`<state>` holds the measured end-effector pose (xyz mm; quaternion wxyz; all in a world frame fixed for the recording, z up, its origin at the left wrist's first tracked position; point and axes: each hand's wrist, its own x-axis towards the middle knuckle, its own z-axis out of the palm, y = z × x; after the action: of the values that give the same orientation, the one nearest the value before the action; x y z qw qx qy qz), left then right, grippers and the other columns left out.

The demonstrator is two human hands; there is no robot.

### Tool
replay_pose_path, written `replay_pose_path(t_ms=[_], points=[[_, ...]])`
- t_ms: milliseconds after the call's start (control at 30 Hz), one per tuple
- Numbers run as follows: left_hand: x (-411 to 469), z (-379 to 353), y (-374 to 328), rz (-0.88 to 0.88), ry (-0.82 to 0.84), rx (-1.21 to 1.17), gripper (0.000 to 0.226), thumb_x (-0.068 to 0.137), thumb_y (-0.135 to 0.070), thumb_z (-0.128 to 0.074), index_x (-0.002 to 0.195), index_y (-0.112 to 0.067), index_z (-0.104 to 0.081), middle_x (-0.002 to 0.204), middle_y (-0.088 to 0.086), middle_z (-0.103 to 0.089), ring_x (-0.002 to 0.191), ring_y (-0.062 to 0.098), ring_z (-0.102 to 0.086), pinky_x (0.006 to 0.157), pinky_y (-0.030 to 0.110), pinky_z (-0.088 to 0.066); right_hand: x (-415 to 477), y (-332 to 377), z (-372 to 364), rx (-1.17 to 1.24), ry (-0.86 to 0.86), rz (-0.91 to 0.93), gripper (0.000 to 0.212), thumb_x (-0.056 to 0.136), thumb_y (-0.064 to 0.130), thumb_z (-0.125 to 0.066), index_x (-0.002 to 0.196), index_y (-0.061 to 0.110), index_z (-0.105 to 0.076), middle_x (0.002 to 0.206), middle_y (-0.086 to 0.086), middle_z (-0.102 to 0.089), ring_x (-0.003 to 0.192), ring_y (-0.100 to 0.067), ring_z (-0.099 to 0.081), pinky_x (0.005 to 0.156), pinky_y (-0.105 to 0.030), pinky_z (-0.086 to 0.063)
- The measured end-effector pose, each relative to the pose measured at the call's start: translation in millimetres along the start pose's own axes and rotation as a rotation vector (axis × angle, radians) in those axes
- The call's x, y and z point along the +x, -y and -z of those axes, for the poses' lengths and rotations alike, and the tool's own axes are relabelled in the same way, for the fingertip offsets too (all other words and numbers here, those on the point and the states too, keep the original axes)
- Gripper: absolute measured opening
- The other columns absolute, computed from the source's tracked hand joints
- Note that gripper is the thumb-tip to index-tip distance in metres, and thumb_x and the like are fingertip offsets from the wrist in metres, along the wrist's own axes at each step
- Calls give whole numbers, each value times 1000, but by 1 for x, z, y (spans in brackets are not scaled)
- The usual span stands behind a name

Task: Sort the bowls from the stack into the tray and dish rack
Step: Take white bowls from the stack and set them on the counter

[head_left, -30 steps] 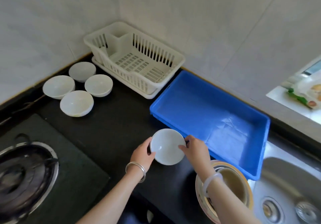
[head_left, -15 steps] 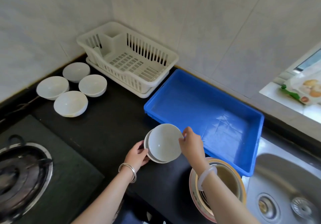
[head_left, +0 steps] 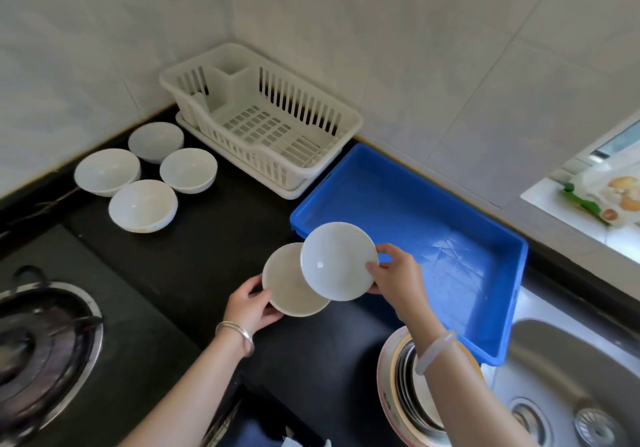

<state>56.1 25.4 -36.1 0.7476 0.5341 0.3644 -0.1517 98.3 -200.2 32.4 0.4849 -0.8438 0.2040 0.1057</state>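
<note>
My right hand (head_left: 398, 273) holds a white bowl (head_left: 337, 261) by its right rim, lifted and tilted over the near left corner of the blue tray (head_left: 485, 349). My left hand (head_left: 251, 302) grips the left edge of a second, duller white bowl (head_left: 287, 287) on the black counter, partly hidden behind the lifted one. The white dish rack (head_left: 322, 166) stands in the back corner with nothing in it. The tray holds nothing either.
Several white bowls (head_left: 142, 204) sit on the counter left of the rack. A gas burner (head_left: 41, 339) is at the left, a steel sink (head_left: 571, 377) at the right. A stack of dishes with a coloured rim (head_left: 391, 394) sits under my right forearm.
The two stacked bowls have come apart: my right hand lifted the top bowl up and right toward the tray, while my left hand kept the lower bowl in place.
</note>
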Motion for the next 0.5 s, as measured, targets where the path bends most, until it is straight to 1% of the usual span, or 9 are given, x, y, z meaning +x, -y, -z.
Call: replay_pose_path(t_ms=[67, 100, 200, 300, 400, 467, 500], points=[[1, 15, -13, -35, -48, -38, 31, 87, -6, -56, 110, -28, -52, 95, 5, -64, 83, 26, -68, 54, 29, -56, 7, 12, -9, 36, 22, 7, 23, 84, 8, -56, 103, 19, -62, 81, -4, -69, 55, -7, -68, 49, -21, -56], [2, 23, -19, -51, -74, -58, 32, 87, -6, -55, 110, -28, -52, 95, 4, -64, 83, 26, -68, 55, 30, -56, 11, 18, -15, 53, 34, 10, 22, 84, 8, -56, 102, 19, -62, 82, -5, -69, 55, -7, -68, 47, -19, -54], [5, 48, -35, -93, -150, -132, 36, 86, -3, -54, 117, -22, -53, 95, 5, -64, 83, 25, -67, 64, 34, -55, 24, 39, -38, 86, 87, 32, 20, 86, 8, -59, 99, 24, -59, 95, -9, -68, 64, -11, -70, 47, -19, -53], [10, 73, -48, -101, -236, -223, 41, 87, -2, -53, 125, -16, -51, 107, 9, -61, 82, 26, -65, 67, 38, -54, 37, 58, -68, 101, 135, 33, 21, 87, 9, -61, 101, 24, -56, 109, -10, -63, 71, -15, -69, 46, -19, -53], [16, 94, -58, -85, -320, -311, 43, 87, -1, -53, 128, -14, -49, 115, 10, -54, 87, 30, -62, 69, 39, -53, 51, 74, -102, 134, 186, -9, 23, 86, 5, -60, 100, 22, -53, 120, -13, -56, 84, -25, -68, 44, -20, -53], [22, 104, -64, -84, -354, -355, 43, 87, -1, -53, 128, -13, -49, 116, 10, -52, 91, 33, -60, 69, 39, -53, 60, 83, -124, 152, 209, -33, 21, 86, 3, -60, 92, 21, -52, 122, -14, -54, 92, -30, -65, 42, -21, -53], [25, 109, -66, -82, -364, -372, 43, 87, 0, -52, 128, -13, -49, 117, 11, -52, 93, 34, -60, 71, 39, -53, 65, 87, -134, 154, 210, -42, 21, 86, 2, -60, 87, 22, -52, 121, -14, -54, 93, -30, -64, 41, -21, -53]])
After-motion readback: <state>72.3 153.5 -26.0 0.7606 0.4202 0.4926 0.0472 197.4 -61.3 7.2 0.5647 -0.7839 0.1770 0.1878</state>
